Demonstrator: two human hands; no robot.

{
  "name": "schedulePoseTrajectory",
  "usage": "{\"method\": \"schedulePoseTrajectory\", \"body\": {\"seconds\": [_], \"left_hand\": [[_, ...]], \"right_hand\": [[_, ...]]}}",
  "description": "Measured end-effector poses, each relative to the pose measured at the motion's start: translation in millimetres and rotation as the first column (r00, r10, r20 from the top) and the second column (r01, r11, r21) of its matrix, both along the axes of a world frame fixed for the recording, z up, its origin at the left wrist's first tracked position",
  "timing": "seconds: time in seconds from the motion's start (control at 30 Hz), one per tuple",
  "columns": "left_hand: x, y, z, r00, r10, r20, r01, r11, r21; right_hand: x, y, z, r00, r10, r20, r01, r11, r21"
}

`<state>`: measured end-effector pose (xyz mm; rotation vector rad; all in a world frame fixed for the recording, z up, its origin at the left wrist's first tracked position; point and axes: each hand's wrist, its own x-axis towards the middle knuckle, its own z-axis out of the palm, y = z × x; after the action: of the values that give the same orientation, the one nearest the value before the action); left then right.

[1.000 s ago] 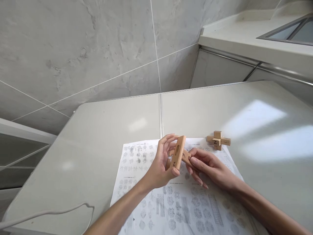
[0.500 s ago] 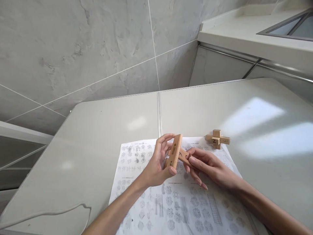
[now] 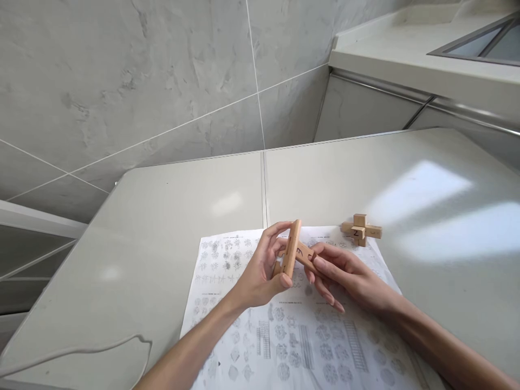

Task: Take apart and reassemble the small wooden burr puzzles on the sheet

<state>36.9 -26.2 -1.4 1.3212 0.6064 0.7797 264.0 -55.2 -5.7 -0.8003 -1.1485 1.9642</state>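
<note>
My left hand (image 3: 258, 279) grips a flat wooden puzzle piece (image 3: 292, 252) by its ends, thumb at the bottom and fingers at the top. The piece stands tilted and is seen nearly edge-on. Between thumb and fingers, my right hand (image 3: 353, 273) pinches another wooden puzzle piece (image 3: 304, 257) with a dark mark and a notch near its end. This piece meets the left one from behind and to the right; whether it passes through it I cannot tell. More wood shows inside the left palm, partly hidden. Both hands are above a printed sheet (image 3: 244, 319).
A cross-shaped wooden puzzle (image 3: 359, 232) with a dark mark rests at the sheet's top right corner. The pale table (image 3: 182, 200) has a seam down its middle. A white cable (image 3: 81, 351) lies at lower left. Beyond are a tiled wall (image 3: 162, 70) and a counter (image 3: 406, 59).
The piece in my left hand has turned, so its slotted face is now seen more edge-on. The mark on my right hand's piece shows more fully. Both hands have barely shifted.
</note>
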Motion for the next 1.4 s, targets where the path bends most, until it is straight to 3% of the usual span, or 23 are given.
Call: {"method": "schedulePoseTrajectory", "body": {"seconds": [0.17,0.3,0.43,0.67,0.97,1.4], "left_hand": [[-6.0,6.3,3.0,0.991,0.050,-0.128,-0.034,0.991,0.129],[-5.1,9.3,2.1,0.988,0.060,-0.143,-0.025,0.971,0.237],[-1.7,7.4,-2.0,0.993,-0.032,-0.111,0.049,0.987,0.156],[-6.5,8.0,-2.7,0.991,0.097,-0.098,-0.085,0.989,0.120],[-7.7,8.6,0.4,0.995,0.049,-0.084,-0.044,0.997,0.057],[2.1,4.8,-4.3,0.995,-0.036,-0.094,0.053,0.981,0.187]], "right_hand": [[2.3,0.0,1.7,0.998,-0.002,0.064,0.003,1.000,-0.013],[1.4,-0.3,1.4,0.999,0.001,0.053,-0.001,1.000,-0.009],[0.0,0.3,1.9,1.000,0.016,-0.006,-0.016,1.000,-0.003],[2.4,0.0,2.5,0.991,0.079,-0.110,-0.085,0.995,-0.052],[6.2,0.5,-2.5,0.989,0.122,-0.082,-0.126,0.991,-0.050],[-1.6,-1.8,0.9,0.973,0.180,-0.145,-0.178,0.984,0.026]]}}
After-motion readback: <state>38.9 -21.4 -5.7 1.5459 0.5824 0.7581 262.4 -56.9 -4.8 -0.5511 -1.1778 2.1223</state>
